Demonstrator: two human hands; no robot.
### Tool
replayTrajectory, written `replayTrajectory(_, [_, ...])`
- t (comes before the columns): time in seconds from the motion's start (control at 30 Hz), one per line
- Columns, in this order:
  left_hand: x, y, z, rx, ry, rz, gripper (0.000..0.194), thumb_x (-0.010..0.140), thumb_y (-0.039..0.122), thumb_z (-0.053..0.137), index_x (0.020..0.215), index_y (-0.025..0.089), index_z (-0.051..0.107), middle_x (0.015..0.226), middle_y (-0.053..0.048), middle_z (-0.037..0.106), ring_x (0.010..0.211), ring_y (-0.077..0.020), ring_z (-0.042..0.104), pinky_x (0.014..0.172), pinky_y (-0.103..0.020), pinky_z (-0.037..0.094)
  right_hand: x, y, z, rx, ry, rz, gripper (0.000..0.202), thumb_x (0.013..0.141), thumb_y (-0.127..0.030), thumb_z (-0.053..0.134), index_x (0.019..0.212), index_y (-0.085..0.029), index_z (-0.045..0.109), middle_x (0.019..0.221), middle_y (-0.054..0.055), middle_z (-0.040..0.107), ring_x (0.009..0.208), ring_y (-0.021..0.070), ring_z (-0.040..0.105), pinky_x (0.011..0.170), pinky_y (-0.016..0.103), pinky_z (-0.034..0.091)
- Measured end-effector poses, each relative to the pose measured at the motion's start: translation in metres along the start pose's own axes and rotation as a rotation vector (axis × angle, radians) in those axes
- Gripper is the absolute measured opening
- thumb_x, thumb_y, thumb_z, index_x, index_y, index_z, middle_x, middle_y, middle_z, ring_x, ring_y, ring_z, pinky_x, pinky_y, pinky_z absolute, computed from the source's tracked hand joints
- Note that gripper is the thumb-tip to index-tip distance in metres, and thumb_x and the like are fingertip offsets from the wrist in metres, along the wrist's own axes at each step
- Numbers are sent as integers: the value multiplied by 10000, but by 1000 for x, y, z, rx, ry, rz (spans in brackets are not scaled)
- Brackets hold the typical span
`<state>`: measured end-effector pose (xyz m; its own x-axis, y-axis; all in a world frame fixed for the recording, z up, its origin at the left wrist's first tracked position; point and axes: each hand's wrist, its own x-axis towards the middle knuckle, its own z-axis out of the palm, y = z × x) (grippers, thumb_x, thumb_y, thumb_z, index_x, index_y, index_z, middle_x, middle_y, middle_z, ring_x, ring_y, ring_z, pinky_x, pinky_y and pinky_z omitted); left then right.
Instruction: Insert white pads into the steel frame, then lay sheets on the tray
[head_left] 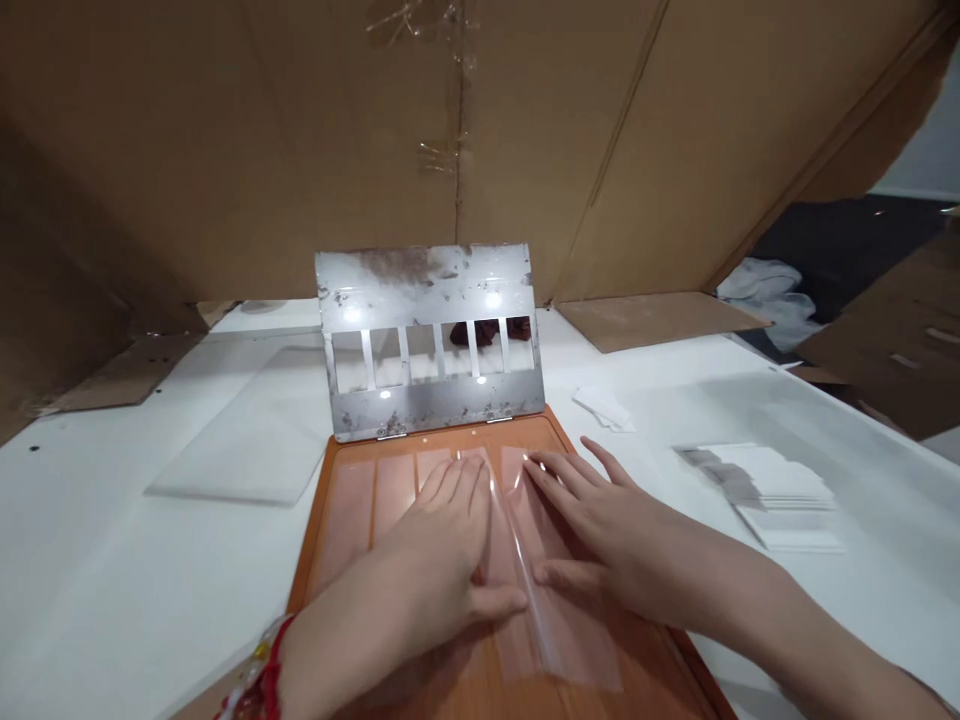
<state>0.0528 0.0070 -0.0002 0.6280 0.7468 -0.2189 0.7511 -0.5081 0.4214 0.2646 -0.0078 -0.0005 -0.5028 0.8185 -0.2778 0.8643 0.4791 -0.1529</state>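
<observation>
An orange board [551, 430] with a raised rim lies in front of me, with several pale, see-through strips [352, 500] side by side on it. My left hand [450, 540] rests flat over the middle strips, its thumb out to the right. My right hand [592, 510] lies with spread fingers on a glossy clear strip [570, 640] at the right, which has a lengthwise fold or crease. Hinged to the board's far edge, a metal plate [439, 290] with a row of rectangular windows stands tilted up, brown stains on it.
To the left, a thin translucent sheet [247, 440] lies on the white table [97, 530]. Small white slips [604, 408] and a fanned stack of white cards [772, 485] are at the right. Behind rises a cardboard wall [300, 150]; a dark red thing [480, 332] shows through the windows.
</observation>
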Motion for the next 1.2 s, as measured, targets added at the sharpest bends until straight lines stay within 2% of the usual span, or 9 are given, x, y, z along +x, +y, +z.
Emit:
replayTrajectory(0.13, [-2, 0, -4, 38, -70, -31, 932, 752, 517, 768, 1466, 20, 435, 1574, -302, 347, 1477, -456, 288, 1191, -597, 308, -10, 9, -9, 36, -91, -12, 857, 898, -457, 635, 1565, -32, 305, 1572, 231, 378, 1477, 398, 315, 1239, 630, 153])
replayTrajectory(0.27, [-2, -2, -7, 58, -151, -72, 1012, 821, 545, 655, 1573, 16, 233, 1653, -251, 158, 1535, -385, 120, 1241, -543, 201, -16, 12, -15, 105, -65, -99, 785, 851, -453, 699, 1499, -94, 441, 1515, 193, 465, 1415, 344, 432, 1262, 577, 124])
replayTrajectory(0.37, [-1, -3, -9, 56, -192, -97, 1005, 841, 560, 614, 1589, 39, 191, 1666, -215, 99, 1542, -365, 79, 1243, -537, 179, -18, 13, -15, 137, -53, -133, 775, 836, -469, 715, 1471, -95, 477, 1503, 200, 472, 1400, 349, 446, 1256, 582, 141])
replayTrajectory(0.47, [-1, -3, -10, 62, -207, -87, 1006, 866, 599, 570, 1593, 44, 153, 1669, -194, 37, 1545, -355, 30, 1244, -547, 149, -18, 14, -14, 151, -93, -137, 850, 795, -405, 748, 1510, -77, 427, 1525, 224, 436, 1423, 369, 407, 1249, 599, 126])
replayTrajectory(0.6, [-1, -3, -10, 58, -210, -90, 1019, 871, 601, 564, 1595, 49, 108, 1672, -182, 12, 1548, -339, 9, 1248, -536, 138, -18, 14, -12, 183, -215, -138, 1104, 642, -357, 836, 1564, -40, 318, 1561, 256, 361, 1449, 403, 349, 1250, 597, 84])
replayTrajectory(0.67, [-1, -4, -9, 49, -205, -92, 1024, 868, 591, 573, 1596, 49, 98, 1673, -180, 9, 1548, -335, 2, 1251, -525, 137, -19, 14, -12, 206, -219, -139, 1165, 579, -361, 866, 1564, -49, 328, 1552, 253, 370, 1442, 415, 350, 1253, 586, 76])
replayTrajectory(0.77, [-2, -5, -8, 45, -203, -87, 1012, 881, 584, 558, 1595, 47, 82, 1670, -176, -18, 1546, -332, -19, 1251, -528, 130, -20, 14, -13, 237, -203, -132, 1129, 588, -354, 863, 1561, -89, 355, 1555, 226, 371, 1448, 429, 331, 1251, 578, 110])
replayTrajectory(0.97, [-3, -5, -6, 39, -184, -64, 1012, 878, 572, 566, 1589, 24, 100, 1660, -199, -18, 1542, -353, -12, 1243, -559, 144, -20, 15, -17, 280, -218, -105, 1021, 683, -354, 816, 1568, -137, 355, 1573, 183, 349, 1471, 434, 277, 1246, 579, 127])
replayTrajectory(1.2, [-3, -7, -6, 52, -179, -65, 1009, 878, 621, 555, 1597, 50, 136, 1676, -194, 28, 1548, -353, 17, 1248, -542, 154, -18, 15, -18, 284, -226, -90, 1026, 681, -393, 831, 1563, -151, 367, 1571, 174, 353, 1465, 434, 285, 1244, 570, 146])
